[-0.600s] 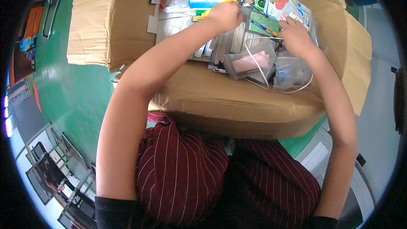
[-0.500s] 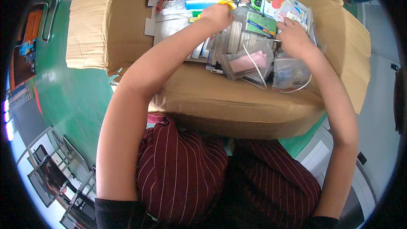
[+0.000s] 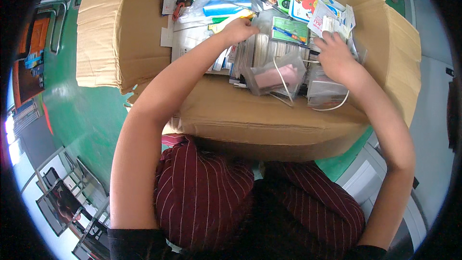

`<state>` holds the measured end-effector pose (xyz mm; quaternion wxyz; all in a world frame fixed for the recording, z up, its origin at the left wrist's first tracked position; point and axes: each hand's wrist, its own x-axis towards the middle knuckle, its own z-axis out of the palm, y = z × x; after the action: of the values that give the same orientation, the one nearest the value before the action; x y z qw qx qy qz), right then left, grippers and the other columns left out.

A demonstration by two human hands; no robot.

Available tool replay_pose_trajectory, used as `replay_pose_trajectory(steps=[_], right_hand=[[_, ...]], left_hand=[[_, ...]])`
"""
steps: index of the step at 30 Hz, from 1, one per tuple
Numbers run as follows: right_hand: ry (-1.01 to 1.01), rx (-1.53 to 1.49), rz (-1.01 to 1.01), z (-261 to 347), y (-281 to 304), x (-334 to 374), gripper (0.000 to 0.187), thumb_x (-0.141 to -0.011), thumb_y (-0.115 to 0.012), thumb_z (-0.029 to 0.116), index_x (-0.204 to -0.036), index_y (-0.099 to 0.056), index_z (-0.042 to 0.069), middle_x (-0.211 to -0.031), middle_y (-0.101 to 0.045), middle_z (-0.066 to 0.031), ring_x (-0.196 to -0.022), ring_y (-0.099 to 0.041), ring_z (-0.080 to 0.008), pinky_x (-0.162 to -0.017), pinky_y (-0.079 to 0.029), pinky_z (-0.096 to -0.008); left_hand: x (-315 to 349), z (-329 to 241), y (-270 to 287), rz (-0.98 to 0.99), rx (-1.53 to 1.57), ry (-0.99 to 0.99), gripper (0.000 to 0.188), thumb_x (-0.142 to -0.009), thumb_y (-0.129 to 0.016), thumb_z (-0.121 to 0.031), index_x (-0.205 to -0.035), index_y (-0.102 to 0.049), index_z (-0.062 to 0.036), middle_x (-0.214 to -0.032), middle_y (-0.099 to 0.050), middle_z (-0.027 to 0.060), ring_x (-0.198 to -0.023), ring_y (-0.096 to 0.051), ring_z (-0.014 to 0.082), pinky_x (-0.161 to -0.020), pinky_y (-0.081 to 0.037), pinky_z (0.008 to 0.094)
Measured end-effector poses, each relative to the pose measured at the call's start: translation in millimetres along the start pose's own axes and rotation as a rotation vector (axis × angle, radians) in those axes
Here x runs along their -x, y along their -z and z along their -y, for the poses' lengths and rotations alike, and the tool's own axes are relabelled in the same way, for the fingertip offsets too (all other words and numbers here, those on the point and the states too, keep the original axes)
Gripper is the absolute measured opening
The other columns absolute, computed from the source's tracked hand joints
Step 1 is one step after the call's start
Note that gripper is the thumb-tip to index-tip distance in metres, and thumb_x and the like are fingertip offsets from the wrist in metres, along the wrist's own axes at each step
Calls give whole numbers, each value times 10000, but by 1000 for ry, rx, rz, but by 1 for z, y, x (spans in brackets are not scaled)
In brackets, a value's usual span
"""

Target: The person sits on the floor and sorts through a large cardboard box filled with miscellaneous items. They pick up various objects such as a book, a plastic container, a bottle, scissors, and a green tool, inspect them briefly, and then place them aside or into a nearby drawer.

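Note:
A large cardboard box (image 3: pixel 269 127) in front of me is crowded with small packaged goods. My left hand (image 3: pixel 237 31) lies over its middle, fingers loosely bent and pointing right, just below a yellow-ended item (image 3: pixel 247 14). A clear pack with blue contents (image 3: pixel 226 6) lies beyond it. On the right, my right hand (image 3: pixel 335 57) has its fingers apart, the tips touching a small stack of whitish packs (image 3: pixel 331 25). Between my hands are a green card pack with a blue pen (image 3: pixel 290 31) and a clear bag holding something pink (image 3: pixel 279 77). My fingertips' undersides are hidden.
Printed cards (image 3: pixel 304 6) pile up at the box's back right. A white cord (image 3: pixel 332 109) loops over clear bags at the front. Box flaps (image 3: pixel 102 31) stick out at both sides. Metal-framed chairs (image 3: pixel 60 202) stand lower left on the green floor (image 3: pixel 77 120).
My left hand has drawn slightly back and left, and the yellow-ended item has shifted similarly. My right hand has moved slightly nearer me. The whole view has shifted a little.

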<state>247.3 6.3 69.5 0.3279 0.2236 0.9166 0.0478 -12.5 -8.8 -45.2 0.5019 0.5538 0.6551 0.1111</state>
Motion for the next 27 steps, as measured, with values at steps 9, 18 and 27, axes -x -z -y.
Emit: replay_pose_trajectory(steps=[9, 18, 27], right_hand=[[-47, -106, 39, 1, -2, 2, 253, -680, -535, 287, -761, -643, 73, -1133, -404, -79, -1089, -291, -273, -859, -284, -378], [-70, -180, 3, 5, -5, 12, 220, -685, -551, 257, -771, -638, 74, -1130, -408, -85, -1081, -298, -272, -865, -281, -384], [-107, -89, 23, 3, -16, 47, 246, -707, -541, 308, -784, -644, 98, -1131, -420, -74, -1068, -309, -255, -899, -239, -370]], left_hand=[[16, -4, -4, -46, 61, -94, 490, -697, -490, -459, -864, -595, -11, -785, -586, 176, -739, -561, 271, -696, -418, 333], [20, -26, 11, -324, -127, -54, 462, -630, -515, -450, -707, -605, -3, -656, -567, 214, -677, -568, 322, -662, -440, 366], [43, -46, 23, -463, -204, -38, 437, -639, -493, -424, -696, -615, -8, -651, -569, 208, -678, -569, 329, -669, -446, 368]])
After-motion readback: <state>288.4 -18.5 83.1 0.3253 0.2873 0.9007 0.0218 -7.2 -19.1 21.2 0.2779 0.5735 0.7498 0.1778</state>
